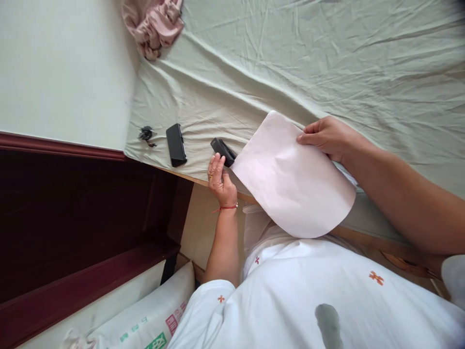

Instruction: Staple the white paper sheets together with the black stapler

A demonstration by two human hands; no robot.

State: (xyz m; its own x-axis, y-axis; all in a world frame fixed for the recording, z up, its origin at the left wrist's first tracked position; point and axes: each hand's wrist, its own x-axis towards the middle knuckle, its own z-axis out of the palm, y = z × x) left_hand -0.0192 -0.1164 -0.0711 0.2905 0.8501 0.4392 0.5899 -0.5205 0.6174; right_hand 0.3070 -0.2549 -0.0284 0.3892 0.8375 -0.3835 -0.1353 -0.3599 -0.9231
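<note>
A smooth white wall point(61, 63) is met by the left edge of a surface point(363, 77) covered in wrinkled pale-green cloth. Below the wall, glossy dark-red wooden furniture point(83, 213) is seen, with a white sack printed in green and pink point(141, 315) on its right. By the surface's near left corner, a small tangle of black cable point(147, 134) is laid; along the left edge, farther off, crumpled pink fabric point(156, 26) is heaped. Near the front edge, a flat black rectangular case point(176, 145) is followed by a black stapler-like tool point(223, 150), against which the left hand's point(221, 182) extended fingers are placed; whether it is gripped cannot be told. A white paper sheet with a rounded end point(294, 179), overhanging the front edge, is pinched by the right hand point(329, 138).
</note>
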